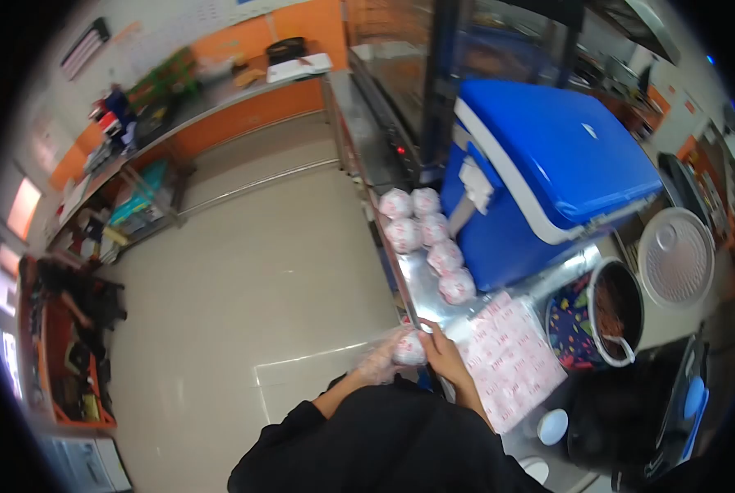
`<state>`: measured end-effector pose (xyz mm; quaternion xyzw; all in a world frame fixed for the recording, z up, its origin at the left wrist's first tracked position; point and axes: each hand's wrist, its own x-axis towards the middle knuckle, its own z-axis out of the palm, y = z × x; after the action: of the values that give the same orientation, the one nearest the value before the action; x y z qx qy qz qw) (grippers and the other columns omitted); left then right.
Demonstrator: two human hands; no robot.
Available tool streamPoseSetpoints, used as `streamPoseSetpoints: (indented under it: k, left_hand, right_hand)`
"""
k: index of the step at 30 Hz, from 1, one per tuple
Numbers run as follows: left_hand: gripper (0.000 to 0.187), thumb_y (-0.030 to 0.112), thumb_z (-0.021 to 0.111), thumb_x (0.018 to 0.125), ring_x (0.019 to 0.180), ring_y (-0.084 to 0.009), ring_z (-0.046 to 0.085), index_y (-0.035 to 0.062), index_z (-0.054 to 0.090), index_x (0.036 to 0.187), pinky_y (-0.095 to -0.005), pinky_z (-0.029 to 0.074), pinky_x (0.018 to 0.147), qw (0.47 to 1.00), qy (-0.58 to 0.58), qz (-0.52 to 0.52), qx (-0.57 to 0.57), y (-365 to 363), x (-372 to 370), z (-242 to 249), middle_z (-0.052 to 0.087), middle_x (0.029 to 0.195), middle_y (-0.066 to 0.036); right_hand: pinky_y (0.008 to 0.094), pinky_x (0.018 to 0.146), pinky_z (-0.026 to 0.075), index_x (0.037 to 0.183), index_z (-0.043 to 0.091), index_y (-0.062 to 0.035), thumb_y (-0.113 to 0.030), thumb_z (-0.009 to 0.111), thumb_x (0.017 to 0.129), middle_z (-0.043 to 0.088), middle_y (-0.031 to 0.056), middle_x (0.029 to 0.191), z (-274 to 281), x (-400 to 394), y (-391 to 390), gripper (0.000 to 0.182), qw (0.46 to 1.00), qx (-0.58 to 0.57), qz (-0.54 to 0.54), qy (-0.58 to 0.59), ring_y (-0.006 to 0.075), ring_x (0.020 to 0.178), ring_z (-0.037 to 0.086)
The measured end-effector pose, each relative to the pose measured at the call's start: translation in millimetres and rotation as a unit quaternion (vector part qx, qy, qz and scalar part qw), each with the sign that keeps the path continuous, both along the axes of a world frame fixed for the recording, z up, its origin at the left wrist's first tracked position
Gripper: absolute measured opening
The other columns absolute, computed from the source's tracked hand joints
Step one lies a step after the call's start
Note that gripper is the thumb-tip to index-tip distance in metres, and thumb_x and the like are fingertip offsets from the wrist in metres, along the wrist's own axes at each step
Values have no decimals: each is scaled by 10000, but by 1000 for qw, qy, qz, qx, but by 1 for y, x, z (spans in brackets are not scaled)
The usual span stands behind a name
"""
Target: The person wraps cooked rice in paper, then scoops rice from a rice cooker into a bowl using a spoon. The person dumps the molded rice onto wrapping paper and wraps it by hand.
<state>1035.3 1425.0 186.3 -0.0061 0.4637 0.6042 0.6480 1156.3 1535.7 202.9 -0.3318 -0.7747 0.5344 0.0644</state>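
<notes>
Near the steel counter's edge, a round bundle in white paper with red print (409, 348) is between my two hands. My left hand (379, 360), in a clear plastic glove, is closed round its left side. My right hand (443, 353) is bare and holds the bundle from the right, with its fingers curled at the top. Several similar wrapped bundles (445, 257) stand in two uneven rows on the counter (421, 283), beside the blue cooler. A stack of printed wrapping paper (511, 366) lies to the right of my right hand.
A large blue cooler (548, 164) stands behind the wrapped bundles. Right of the paper are a patterned pot (571, 324) with brown food, a round perforated lid (676, 256), a small white cup (552, 426) and a black container (622, 411). A person (76, 304) is at the far left.
</notes>
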Motion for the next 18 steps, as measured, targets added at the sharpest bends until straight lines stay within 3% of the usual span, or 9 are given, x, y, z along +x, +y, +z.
streamPoseSetpoints:
  k: [1, 3, 4, 5, 6, 8, 11, 13, 18]
  left_hand:
    - [453, 476, 568, 896, 918, -139, 617, 161, 531, 1218, -340, 508, 804, 1000, -5, 12, 1, 1, 0, -3, 626, 1015, -3]
    - [281, 351, 647, 862, 940, -120, 612, 182, 617, 1084, -332, 501, 798, 991, -67, 64, 100, 11, 1, -40, 625, 1007, 2]
    - [300, 365, 607, 890, 927, -127, 618, 155, 611, 1104, -322, 506, 795, 991, -28, 90, 97, 15, 0, -29, 634, 1019, -15]
    - [327, 379, 567, 918, 914, -134, 625, 129, 606, 1125, -312, 512, 791, 988, 9, 120, 94, 22, -5, -18, 644, 1031, -31]
    - [295, 327, 592, 906, 908, -125, 626, 111, 618, 1105, -308, 514, 781, 983, 19, 140, 114, 29, -14, -28, 648, 1041, -29]
    - [265, 275, 617, 894, 903, -116, 627, 93, 630, 1086, -305, 516, 771, 969, 38, 195, 146, 51, -41, -52, 652, 1050, -27]
    - [201, 151, 639, 850, 834, -166, 638, 69, 637, 1033, -328, 512, 710, 943, 154, 144, 256, 78, -71, -66, 661, 957, -74]
    - [263, 211, 643, 829, 891, -197, 625, 45, 632, 1033, -351, 500, 752, 909, 364, 39, 201, 87, -89, -51, 642, 992, -102]
    - [304, 239, 641, 823, 925, -214, 612, 43, 619, 1054, -369, 490, 774, 878, 463, 50, 113, 109, -95, -41, 628, 1022, -114]
  right_hand:
    - [359, 787, 487, 1214, 507, 4, -320, 461, 972, 645, 227, 943, 15, -6, 5, 407, 997, -21, 6, -73, 294, 878, 648]
    - [377, 746, 503, 1204, 496, 7, -297, 492, 958, 651, 217, 876, -29, -5, 12, 391, 991, 131, -4, 15, 318, 805, 657]
    - [368, 752, 507, 1209, 492, 8, -239, 507, 952, 642, 222, 951, -17, -7, 8, 357, 997, 53, -34, 44, 297, 881, 652]
    - [356, 742, 511, 1216, 487, 15, -199, 524, 944, 619, 219, 1032, -57, 0, 23, 348, 985, 145, -39, 80, 270, 924, 632]
    - [328, 721, 509, 1226, 478, 24, -191, 526, 946, 603, 190, 1081, -43, 0, 21, 356, 988, 63, -64, 122, 238, 935, 609]
    - [277, 658, 502, 1174, 511, 8, -153, 522, 944, 622, 123, 908, -57, 12, 40, 280, 992, 9, -94, 84, 163, 752, 611]
    - [312, 605, 503, 1179, 546, 20, -180, 592, 921, 601, 179, 931, -78, 43, 68, 329, 995, 75, -43, 52, 226, 737, 610]
    - [309, 630, 533, 1327, 419, -73, -245, 536, 946, 589, 174, 1002, -56, 53, 68, 434, 997, 48, -51, -16, 221, 778, 628]
    - [299, 612, 523, 1320, 442, -103, -236, 552, 941, 572, 161, 1044, -50, 64, 75, 416, 997, 50, -51, -42, 209, 766, 623]
